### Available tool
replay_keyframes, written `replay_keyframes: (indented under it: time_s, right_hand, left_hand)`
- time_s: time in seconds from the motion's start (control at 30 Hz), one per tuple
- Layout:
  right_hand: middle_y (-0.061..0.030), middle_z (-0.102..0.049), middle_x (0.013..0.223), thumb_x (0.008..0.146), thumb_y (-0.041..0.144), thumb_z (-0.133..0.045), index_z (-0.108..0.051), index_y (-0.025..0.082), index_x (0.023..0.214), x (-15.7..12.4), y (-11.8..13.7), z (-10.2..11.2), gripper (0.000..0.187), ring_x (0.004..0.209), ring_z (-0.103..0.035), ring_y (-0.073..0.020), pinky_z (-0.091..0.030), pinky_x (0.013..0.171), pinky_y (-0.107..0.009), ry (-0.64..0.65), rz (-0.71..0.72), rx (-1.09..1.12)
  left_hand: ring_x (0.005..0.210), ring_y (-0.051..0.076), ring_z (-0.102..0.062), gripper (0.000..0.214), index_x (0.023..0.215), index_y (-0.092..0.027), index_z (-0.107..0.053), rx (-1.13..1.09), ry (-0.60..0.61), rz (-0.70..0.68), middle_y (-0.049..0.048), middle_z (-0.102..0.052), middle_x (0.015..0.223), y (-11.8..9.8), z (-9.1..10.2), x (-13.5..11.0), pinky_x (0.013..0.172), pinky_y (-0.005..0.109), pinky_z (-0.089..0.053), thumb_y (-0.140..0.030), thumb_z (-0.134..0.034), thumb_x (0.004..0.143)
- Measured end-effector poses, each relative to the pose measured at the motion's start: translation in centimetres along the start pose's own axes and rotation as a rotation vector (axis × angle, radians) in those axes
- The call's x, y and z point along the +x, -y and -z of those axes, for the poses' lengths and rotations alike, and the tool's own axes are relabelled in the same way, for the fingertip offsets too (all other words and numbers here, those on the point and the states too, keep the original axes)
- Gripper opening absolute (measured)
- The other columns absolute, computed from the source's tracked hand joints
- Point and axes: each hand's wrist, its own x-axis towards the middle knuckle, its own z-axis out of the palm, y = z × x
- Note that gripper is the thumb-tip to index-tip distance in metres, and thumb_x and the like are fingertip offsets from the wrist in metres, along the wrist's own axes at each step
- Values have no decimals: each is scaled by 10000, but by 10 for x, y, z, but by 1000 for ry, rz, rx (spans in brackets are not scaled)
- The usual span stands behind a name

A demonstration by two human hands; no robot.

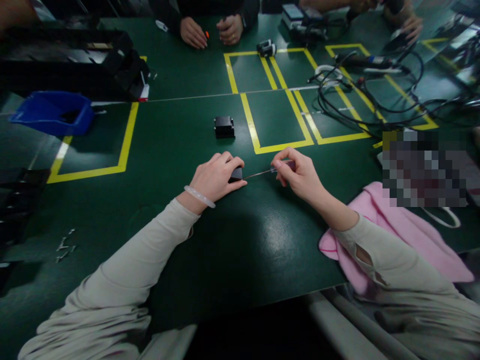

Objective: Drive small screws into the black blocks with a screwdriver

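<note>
My left hand [217, 175] rests on the green table [225, 250] with its fingers curled over a small black block [236, 174], pinning it down. My right hand [296, 172] pinches the handle of a thin screwdriver [268, 171]. Its metal shaft points left and its tip touches the block's right side. A second black block [224, 127] sits alone on the table a little beyond my hands.
Yellow tape boxes [275, 117] mark the table. A blue bin [52, 112] and black trays [67, 65] stand at the left, tangled cables [367, 95] at the right, a pink cloth [393, 235] by my right arm, loose screws [63, 245] at lower left. Other people's hands [212, 31] rest at the far edge.
</note>
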Motion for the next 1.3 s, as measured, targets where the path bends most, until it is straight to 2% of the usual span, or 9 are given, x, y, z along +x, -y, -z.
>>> replay_keyframes:
  time_s: [0.17, 0.33, 0.53, 0.7, 0.9, 1.07, 1.2, 1.3]
  right_hand:
    - [87, -515, 611, 943, 413, -640, -545, 224, 1019, 0, 1, 1, 225, 475, -508, -76, -411, 513, -240, -5, 68, -4]
    - [80, -498, 550, 964, 457, -587, -556, 212, 884, 0, 1, 1, 260, 410, -475, -70, -347, 429, -233, 20, 10, 1]
    - [86, -501, 631, 944, 399, -636, -544, 220, 1043, -1, 1, 0, 225, 481, -520, -76, -416, 496, -242, -3, 56, 56]
    - [88, -485, 538, 968, 458, -583, -549, 228, 940, -1, 1, 0, 235, 410, -478, -84, -365, 431, -250, -5, 0, 19]
    - [82, -511, 627, 931, 457, -644, -536, 245, 1036, 0, 0, 0, 260, 474, -519, -92, -428, 491, -261, -13, 43, 48]
    - [86, -505, 524, 945, 483, -612, -555, 225, 910, 1, -1, 1, 267, 396, -473, -79, -351, 413, -238, -11, -28, 15]
    - [92, -520, 587, 918, 462, -660, -548, 224, 1005, 1, 0, 0, 277, 431, -507, -74, -387, 436, -228, -12, 12, 62]
    - [92, -517, 597, 909, 468, -670, -547, 228, 988, 1, 0, 0, 281, 438, -510, -73, -396, 438, -228, -12, 14, 75]
  left_hand:
    - [1034, 241, -585, 383, 1164, -244, -593, -4, 6, 2, 55, -607, 1122, 0, 0, 0, 645, 298, -452, -504, -665, 894]
    - [1028, 238, -585, 383, 1170, -243, -591, -7, 13, 3, 56, -603, 1126, 0, 0, 0, 637, 300, -452, -509, -651, 901]
    - [1032, 238, -583, 384, 1175, -245, -587, -8, 13, 3, 61, -605, 1129, 0, 0, 0, 640, 289, -451, -511, -645, 904]
    - [1045, 240, -575, 383, 1182, -240, -581, -26, 34, 11, 71, -602, 1147, 0, 1, 0, 661, 290, -462, -504, -638, 909]
    - [1060, 242, -566, 385, 1181, -241, -585, -32, 40, 20, 70, -598, 1151, 0, 1, 0, 680, 298, -470, -501, -645, 904]
    - [1052, 240, -564, 381, 1175, -246, -591, -29, 40, 21, 67, -597, 1142, -1, 2, 0, 674, 295, -465, -508, -644, 904]
    - [1049, 238, -567, 375, 1172, -241, -589, -25, 36, 22, 68, -599, 1139, -1, 2, 0, 658, 284, -453, -498, -647, 905]
    - [1045, 239, -572, 384, 1177, -242, -586, -17, 33, 17, 67, -601, 1138, -1, 2, 0, 644, 285, -445, -502, -649, 902]
